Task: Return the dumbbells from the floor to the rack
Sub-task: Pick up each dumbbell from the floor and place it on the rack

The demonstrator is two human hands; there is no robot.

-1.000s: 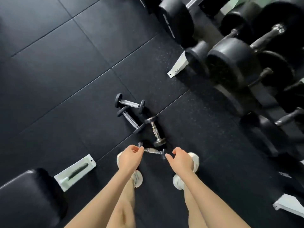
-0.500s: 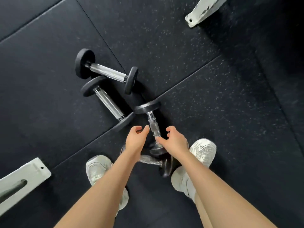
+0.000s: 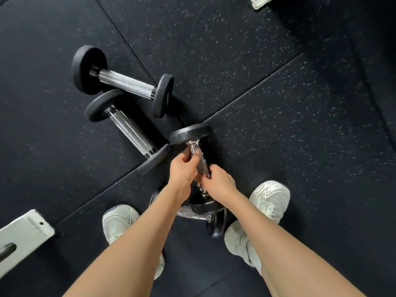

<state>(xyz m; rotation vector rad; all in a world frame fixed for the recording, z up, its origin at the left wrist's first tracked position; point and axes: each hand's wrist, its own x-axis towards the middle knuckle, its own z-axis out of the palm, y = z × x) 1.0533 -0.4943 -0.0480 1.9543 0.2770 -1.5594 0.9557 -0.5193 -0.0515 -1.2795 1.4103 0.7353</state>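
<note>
Left hand [image 3: 181,168] curls tight round upper handle of dumbbell [image 3: 190,133]; right hand [image 3: 218,182] wraps lower handle. Dumbbell lies on floor [image 3: 278,103], second dumbbell [image 3: 126,83] and third dumbbell [image 3: 132,129] left of grip.

Left grip [image 3: 182,168], right grip [image 3: 218,183], both round one dumbbell [image 3: 190,133] (speckled floor [image 3: 278,125] beneath)

A: Dumbbells logged on the floor [image 3: 278,103]?
B: Four were counted: far dumbbell [image 3: 126,82], second dumbbell [image 3: 130,130], third dumbbell [image 3: 190,133], fourth dumbbell [image 3: 192,214]. The last was partly hidden.
A: Hands?
B: Two were noted: left hand [image 3: 180,168], right hand [image 3: 220,183].
A: Footwear?
B: Two pale shoes were seen: left shoe [image 3: 117,221], right shoe [image 3: 270,198].
A: Anything else tallied?
B: Two white metal feet showed: upper foot [image 3: 260,2] at the top edge, lower foot [image 3: 23,230] at the left edge.
</note>
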